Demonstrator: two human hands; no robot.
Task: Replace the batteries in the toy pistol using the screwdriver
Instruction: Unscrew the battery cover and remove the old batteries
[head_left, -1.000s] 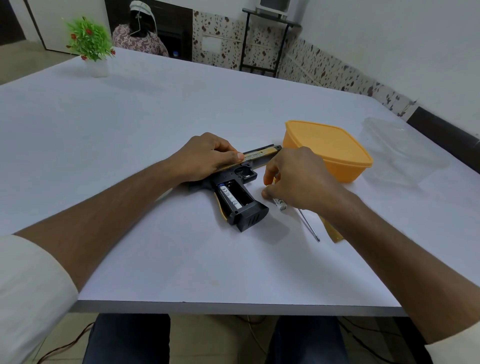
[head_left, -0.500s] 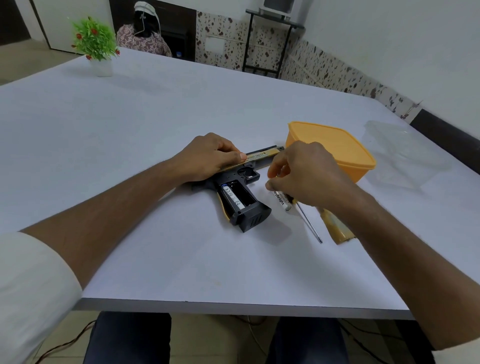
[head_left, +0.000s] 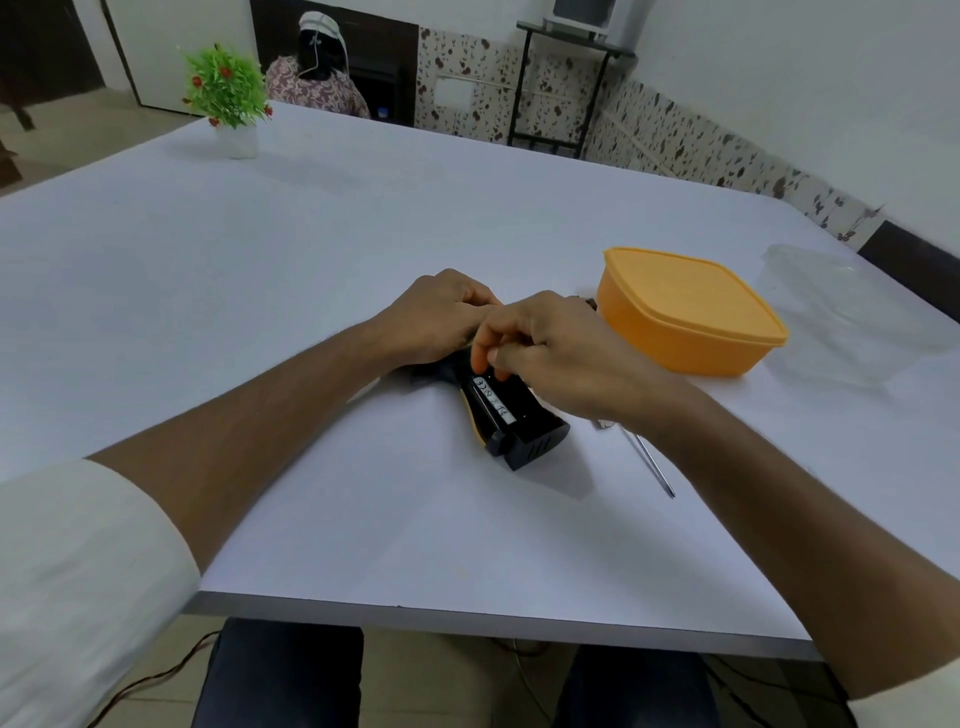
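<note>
The black toy pistol (head_left: 530, 434) lies on its side on the white table (head_left: 311, 291), grip toward me, its battery compartment uncovered. One white battery (head_left: 492, 401) sits in the left slot. My left hand (head_left: 439, 317) presses down on the pistol's upper body and hides it. My right hand (head_left: 563, 351) reaches over the grip, its pinched fingertips at the top of the compartment; the second battery they carry is almost wholly hidden. The screwdriver (head_left: 652, 465) lies on the table right of the grip, its handle under my right wrist.
An orange lidded box (head_left: 691, 312) stands just right of my hands, with a clear plastic container (head_left: 852, 317) beyond it. A small potted plant (head_left: 228, 104) is at the far left corner. A person (head_left: 317, 78) sits behind the table. The table's near edge is close to my lap.
My right hand lifted a battery from the table beside the screwdriver and moved left to the open compartment. My left hand stayed on the pistol.
</note>
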